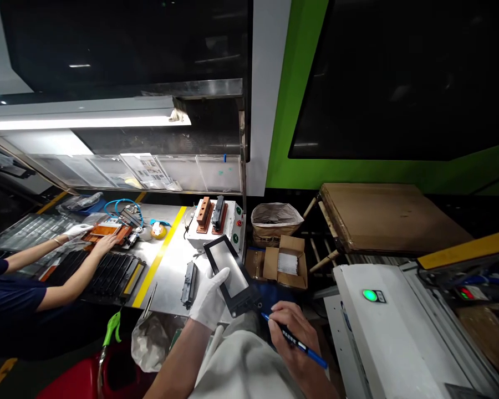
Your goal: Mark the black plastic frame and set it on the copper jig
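Black frame (238, 278) being held tilted over near right corner of table (169, 274). Gloved left hand (210, 298) gripping its left side, thumb on face, other fingers mostly hidden. Bare right hand (296, 322) clasping blue marker (291, 336), fingers curling snugly, tip pointing at frame. Dark block (188, 284) lying near table's front edge.

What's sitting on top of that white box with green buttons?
On the white box stand a brown block and a dark part, each on a reddish-brown base. Those bases cover the top beneath them, so I can't see what's there.
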`<state>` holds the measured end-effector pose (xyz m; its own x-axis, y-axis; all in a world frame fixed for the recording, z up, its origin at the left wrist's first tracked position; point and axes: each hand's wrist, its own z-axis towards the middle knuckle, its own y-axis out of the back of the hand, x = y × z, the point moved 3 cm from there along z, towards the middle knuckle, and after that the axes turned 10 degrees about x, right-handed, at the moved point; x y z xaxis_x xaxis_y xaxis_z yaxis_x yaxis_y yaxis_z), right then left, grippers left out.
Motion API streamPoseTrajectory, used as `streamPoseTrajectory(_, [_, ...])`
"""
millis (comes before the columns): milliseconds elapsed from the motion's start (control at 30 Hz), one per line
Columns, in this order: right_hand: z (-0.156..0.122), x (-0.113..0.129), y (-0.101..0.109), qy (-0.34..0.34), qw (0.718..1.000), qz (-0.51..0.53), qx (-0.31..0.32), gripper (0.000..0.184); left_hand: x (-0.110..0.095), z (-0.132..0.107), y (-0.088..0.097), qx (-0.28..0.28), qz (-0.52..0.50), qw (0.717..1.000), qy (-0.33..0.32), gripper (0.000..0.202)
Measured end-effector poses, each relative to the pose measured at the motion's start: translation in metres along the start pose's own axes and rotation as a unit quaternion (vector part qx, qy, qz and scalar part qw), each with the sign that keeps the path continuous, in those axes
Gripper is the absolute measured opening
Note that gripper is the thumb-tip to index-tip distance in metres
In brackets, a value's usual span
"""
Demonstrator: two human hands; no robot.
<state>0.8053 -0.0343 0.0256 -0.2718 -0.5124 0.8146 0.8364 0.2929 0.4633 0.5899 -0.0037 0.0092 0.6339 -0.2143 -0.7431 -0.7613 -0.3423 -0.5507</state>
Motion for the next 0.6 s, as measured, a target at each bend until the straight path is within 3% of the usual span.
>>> streamPoseTrajectory(267, [0.011, 0.016, -0.02, 0.078, 0.991, -0.02, 0.104, 0.031, -0.004, -0.003, -0.005, -0.008, 0.006, 1.0, -0.026, 0.051])
streamPoseTrajectory(433, [0.018, 0.025, -0.026, 0.112, 0.985, -0.068, 0.111, 0.026, -0.005, -0.009, -0.007, -0.026, -0.008, 1.0, -0.016, 0.048])
streamPoseTrajectory(600, [0.015, 0.024, -0.013, 0.081, 0.993, 0.042, 0.07, 0.017, -0.006, -0.008, -0.003, -0.05, -0.07, 0.996, 0.02, 0.044])
